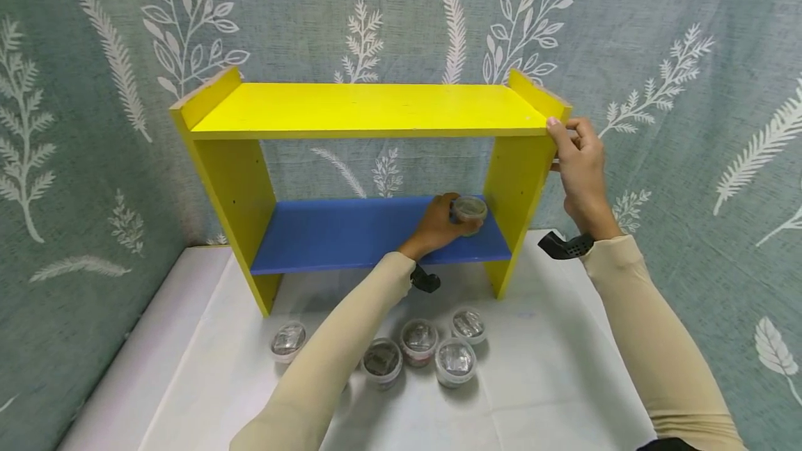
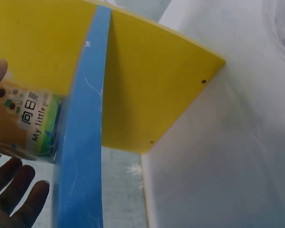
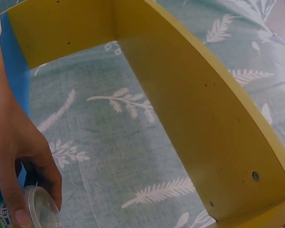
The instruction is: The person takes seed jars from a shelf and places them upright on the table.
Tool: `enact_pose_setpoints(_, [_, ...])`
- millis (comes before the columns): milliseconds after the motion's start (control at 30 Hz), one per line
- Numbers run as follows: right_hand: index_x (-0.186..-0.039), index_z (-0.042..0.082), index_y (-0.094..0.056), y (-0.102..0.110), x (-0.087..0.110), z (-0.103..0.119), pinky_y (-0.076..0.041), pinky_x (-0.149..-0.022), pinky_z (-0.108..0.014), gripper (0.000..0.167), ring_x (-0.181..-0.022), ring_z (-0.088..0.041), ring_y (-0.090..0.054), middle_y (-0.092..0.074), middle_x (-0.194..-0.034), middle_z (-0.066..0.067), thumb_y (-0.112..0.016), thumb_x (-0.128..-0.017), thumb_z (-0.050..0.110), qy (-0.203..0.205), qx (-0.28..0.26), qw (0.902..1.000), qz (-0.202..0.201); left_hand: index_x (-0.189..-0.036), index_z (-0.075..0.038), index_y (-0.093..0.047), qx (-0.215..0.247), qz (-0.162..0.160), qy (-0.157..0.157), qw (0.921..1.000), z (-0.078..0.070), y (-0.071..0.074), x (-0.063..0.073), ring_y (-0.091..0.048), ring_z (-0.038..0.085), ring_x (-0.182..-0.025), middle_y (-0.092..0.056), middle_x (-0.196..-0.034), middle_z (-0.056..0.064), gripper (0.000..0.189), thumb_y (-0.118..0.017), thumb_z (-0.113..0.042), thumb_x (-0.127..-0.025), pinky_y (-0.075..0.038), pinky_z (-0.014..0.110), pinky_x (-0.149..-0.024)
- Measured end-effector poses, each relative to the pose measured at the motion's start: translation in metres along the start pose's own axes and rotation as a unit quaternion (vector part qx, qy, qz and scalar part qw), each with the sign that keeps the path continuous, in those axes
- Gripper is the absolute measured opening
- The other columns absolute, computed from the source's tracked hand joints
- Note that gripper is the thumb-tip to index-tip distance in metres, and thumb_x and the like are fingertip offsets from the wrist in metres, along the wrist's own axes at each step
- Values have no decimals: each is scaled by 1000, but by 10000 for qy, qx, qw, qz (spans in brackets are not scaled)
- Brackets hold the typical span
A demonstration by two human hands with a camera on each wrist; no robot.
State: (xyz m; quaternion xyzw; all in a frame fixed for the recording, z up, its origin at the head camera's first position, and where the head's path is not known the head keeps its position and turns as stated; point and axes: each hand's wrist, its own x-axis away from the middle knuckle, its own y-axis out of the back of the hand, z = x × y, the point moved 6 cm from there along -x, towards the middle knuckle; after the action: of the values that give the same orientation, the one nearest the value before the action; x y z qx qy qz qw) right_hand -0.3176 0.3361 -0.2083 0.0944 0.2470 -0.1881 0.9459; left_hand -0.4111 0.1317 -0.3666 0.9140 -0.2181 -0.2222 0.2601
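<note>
My left hand [image 1: 436, 227] grips a small clear-lidded tub [image 1: 469, 209] at the right end of the blue shelf board [image 1: 338, 232]. In the left wrist view the tub [image 2: 26, 121] shows a printed label with sunflowers, and its base is at the blue board; whether it touches cannot be told. My right hand [image 1: 581, 165] holds the upper right corner of the yellow shelf unit [image 1: 370, 108], thumb on the front edge. Its other fingers are partly hidden behind the side panel. From the right wrist, the left hand [image 3: 21, 137] appears with its fingers around the tub.
On the white table [image 1: 532, 367] before the unit stand several more lidded tubs, among them one at the left [image 1: 289, 341] and one at the right [image 1: 468, 325]. My left forearm crosses above them. A patterned green curtain [image 1: 301, 26] hangs behind.
</note>
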Motion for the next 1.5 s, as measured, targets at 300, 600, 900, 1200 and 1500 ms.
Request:
enact_pose_setpoints(300, [-116,18,-63,-4,1,1,-53,-74,-30,32,-87,-21,-64,-64,-105,-6,-64,-101,45,87,-22,10000,-10,-149,-1,-45,328,-55,-11,9994,-1,4,3,-61,26,-115,-59,-134,14,73,-74,-42,-95,-53,40,-93])
enact_pose_setpoints(600, [-115,19,-64,-3,-1,0,-53,-72,-29,30,-86,-20,-63,-61,-101,-6,-66,-100,45,32,-39,9999,-140,-141,-10,-55,768,-71,106,9970,-1,12,12,-62,17,-105,-63,-124,3,63,-80,-39,-91,-54,36,-87])
enact_pose_setpoints(900, [-113,19,-63,-2,0,0,-52,-73,-28,28,-88,-19,-61,-59,-101,-5,-65,-101,44,-16,-129,9998,-140,-141,-12,-56,402,24,-113,9991,-7,16,27,-61,16,-97,-63,-119,-1,65,-78,-47,-91,-53,36,-77])
enact_pose_setpoints(1200, [-112,19,-65,-2,0,-1,-52,-69,-25,27,-83,-19,-61,-58,-99,-6,-68,-100,42,9,-316,9993,-208,-148,-15,-52,400,64,57,9992,-3,21,42,-58,13,-106,-60,-131,-1,73,-76,-53,-90,-53,35,-84])
enact_pose_setpoints(1500, [-114,19,-63,-5,2,2,-50,-71,-27,28,-86,-18,-59,-56,-101,-7,-66,-100,43,-19,-307,9994,-155,-149,-15,-51,321,63,-62,9994,-11,24,56,-56,12,-111,-57,-136,-2,75,-76,-53,-90,-52,36,-88])
